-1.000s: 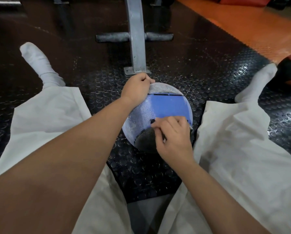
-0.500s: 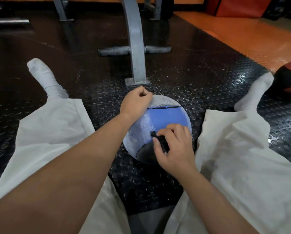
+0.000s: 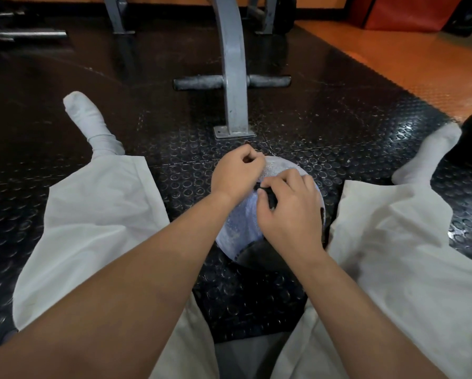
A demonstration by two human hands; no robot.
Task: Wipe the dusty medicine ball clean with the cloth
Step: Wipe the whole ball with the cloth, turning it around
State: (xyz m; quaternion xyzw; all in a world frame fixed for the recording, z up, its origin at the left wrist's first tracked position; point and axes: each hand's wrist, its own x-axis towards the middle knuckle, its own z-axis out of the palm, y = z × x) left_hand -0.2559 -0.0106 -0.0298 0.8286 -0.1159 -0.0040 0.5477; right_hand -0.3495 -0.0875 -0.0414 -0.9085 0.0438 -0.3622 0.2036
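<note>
Head view: ball (image 3: pixel 240 222) sits on the floor (image 3: pixel 338 119) between your legs (image 3: pixel 98 214). Left hand (image 3: pixel 237 173) rests clenched on its far top, nothing seen in it; it looks like a brace. Right hand (image 3: pixel 289 209) pinches a dark cloth (image 3: pixel 270 196) against the upper face. Pale dust covers the left side and top rim. The low patch is dark, probably cleaner. Spread the cloth flatter, press firmly and overlap strokes toward the dusty left. Brace hard so the ball won't roll, then turn it for the hidden sides.
</note>
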